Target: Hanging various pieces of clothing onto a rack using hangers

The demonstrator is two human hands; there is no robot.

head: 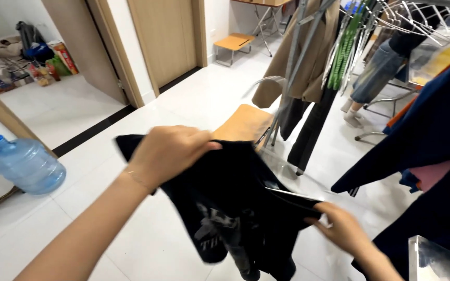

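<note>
I hold a black garment [235,192] with a pale print in front of me, above the white tiled floor. My left hand [167,151] is shut on its upper edge, fingers curled over the cloth. My right hand [342,226] grips the lower right edge of the same garment, lower and closer to me. The cloth hangs crumpled between both hands and its lower end drops out of view.
A clothes rack [298,47] with a tan jacket [308,62], black trousers and hangers stands behind, beside a wooden chair [246,122]. Dark blue clothing [438,135] hangs at right. A blue water jug [24,164] lies at left. A person's socked feet [352,114] show behind the rack.
</note>
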